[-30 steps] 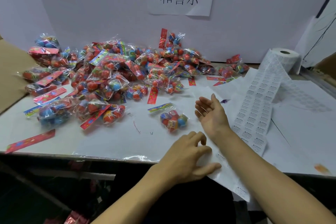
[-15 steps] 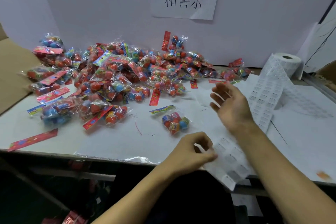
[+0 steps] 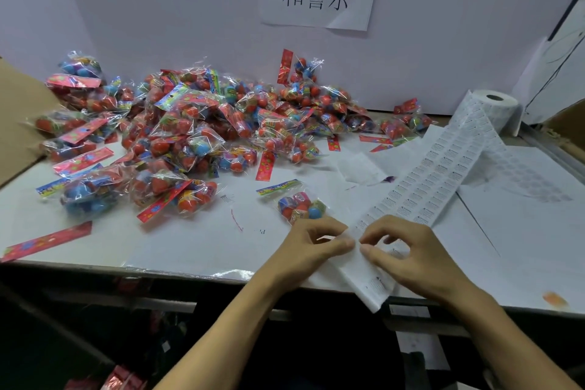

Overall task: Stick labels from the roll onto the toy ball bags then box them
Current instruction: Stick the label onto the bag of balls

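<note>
at the near edge of the table (image 3: 177,244), both hands work the loose end of the label strip (image 3: 440,174). left hand (image 3: 304,250): fingers curled, thumb and forefinger pinching at the strip's left margin. right hand (image 3: 411,256): fingers curled over the strip, thumb and forefinger pinching close against the left hand's pinch, the two thumbs nearly touching. whether a single label is already lifted free cannot be told; the pinch point is too small to read.

the strip runs from the hands up and to the right to the roll (image 3: 493,108), which stands at the far right of the table. its tail hangs over the table edge below the right hand.

one bag of toy balls (image 3: 300,206) lies alone just beyond the left hand, apart from the large pile of bags (image 3: 190,130) at the left and back. a cardboard flap (image 3: 19,123) shows at the far left, likely the box.

judgement: step in hand is peeling a label from the strip. next move calls for freeing the label cleanly without creasing, carrying it to the lone bag and pressing it flat on the film. boxing not yet begun for this bag.
</note>
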Action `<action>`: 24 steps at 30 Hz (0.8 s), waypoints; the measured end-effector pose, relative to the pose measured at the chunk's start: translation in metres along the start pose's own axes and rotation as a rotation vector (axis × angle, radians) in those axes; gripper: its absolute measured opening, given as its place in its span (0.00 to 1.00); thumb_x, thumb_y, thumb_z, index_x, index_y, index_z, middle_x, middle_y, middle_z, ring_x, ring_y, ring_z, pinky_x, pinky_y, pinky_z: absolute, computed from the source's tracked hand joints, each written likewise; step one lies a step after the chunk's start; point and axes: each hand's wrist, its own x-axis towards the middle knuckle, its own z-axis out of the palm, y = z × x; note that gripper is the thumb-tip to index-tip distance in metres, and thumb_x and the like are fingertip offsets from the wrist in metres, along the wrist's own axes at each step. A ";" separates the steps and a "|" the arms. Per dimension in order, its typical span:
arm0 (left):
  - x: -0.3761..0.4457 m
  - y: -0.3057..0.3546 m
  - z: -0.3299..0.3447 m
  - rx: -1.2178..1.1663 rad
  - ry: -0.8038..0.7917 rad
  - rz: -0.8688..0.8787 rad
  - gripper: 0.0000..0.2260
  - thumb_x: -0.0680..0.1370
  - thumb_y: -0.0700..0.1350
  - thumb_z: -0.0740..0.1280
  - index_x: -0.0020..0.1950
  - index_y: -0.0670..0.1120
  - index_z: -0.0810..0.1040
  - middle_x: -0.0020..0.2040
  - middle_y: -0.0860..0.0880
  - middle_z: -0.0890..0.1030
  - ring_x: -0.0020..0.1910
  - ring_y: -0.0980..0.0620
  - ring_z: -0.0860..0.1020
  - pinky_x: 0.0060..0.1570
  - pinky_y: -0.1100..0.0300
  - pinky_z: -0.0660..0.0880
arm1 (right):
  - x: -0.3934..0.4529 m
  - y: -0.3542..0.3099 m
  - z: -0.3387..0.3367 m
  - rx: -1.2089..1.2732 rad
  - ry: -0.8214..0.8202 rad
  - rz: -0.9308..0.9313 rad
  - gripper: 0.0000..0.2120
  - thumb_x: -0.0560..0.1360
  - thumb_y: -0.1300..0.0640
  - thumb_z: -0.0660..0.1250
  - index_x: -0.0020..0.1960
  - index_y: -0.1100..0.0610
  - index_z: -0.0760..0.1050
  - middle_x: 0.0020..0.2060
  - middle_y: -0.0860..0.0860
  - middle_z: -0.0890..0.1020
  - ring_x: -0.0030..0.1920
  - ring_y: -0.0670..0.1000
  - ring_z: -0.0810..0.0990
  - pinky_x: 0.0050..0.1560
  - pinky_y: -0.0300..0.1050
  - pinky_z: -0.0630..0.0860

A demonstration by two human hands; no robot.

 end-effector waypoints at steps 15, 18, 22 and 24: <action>-0.003 0.003 0.005 0.296 -0.093 0.082 0.06 0.79 0.39 0.73 0.53 0.38 0.86 0.53 0.43 0.81 0.52 0.35 0.78 0.54 0.38 0.72 | -0.004 -0.002 0.003 0.055 0.049 -0.006 0.07 0.71 0.60 0.79 0.39 0.49 0.85 0.39 0.44 0.86 0.45 0.47 0.84 0.48 0.35 0.74; -0.003 0.002 0.005 0.272 -0.078 0.053 0.06 0.79 0.40 0.73 0.52 0.38 0.85 0.52 0.44 0.81 0.52 0.35 0.78 0.56 0.40 0.73 | -0.002 -0.004 0.002 0.077 0.026 0.042 0.06 0.73 0.61 0.77 0.39 0.51 0.86 0.40 0.45 0.87 0.46 0.49 0.85 0.52 0.46 0.77; -0.003 0.002 0.006 0.272 -0.092 0.041 0.05 0.79 0.40 0.73 0.51 0.38 0.85 0.50 0.47 0.81 0.49 0.46 0.79 0.55 0.44 0.74 | -0.002 -0.005 0.000 0.070 0.011 0.060 0.07 0.73 0.61 0.76 0.39 0.50 0.86 0.40 0.44 0.87 0.47 0.49 0.84 0.52 0.53 0.77; -0.003 0.003 0.006 0.282 -0.099 0.037 0.06 0.79 0.41 0.73 0.51 0.38 0.85 0.49 0.49 0.81 0.49 0.53 0.78 0.54 0.47 0.74 | -0.002 -0.006 0.000 0.064 0.010 0.064 0.07 0.73 0.61 0.76 0.39 0.50 0.86 0.40 0.44 0.87 0.46 0.49 0.84 0.52 0.51 0.77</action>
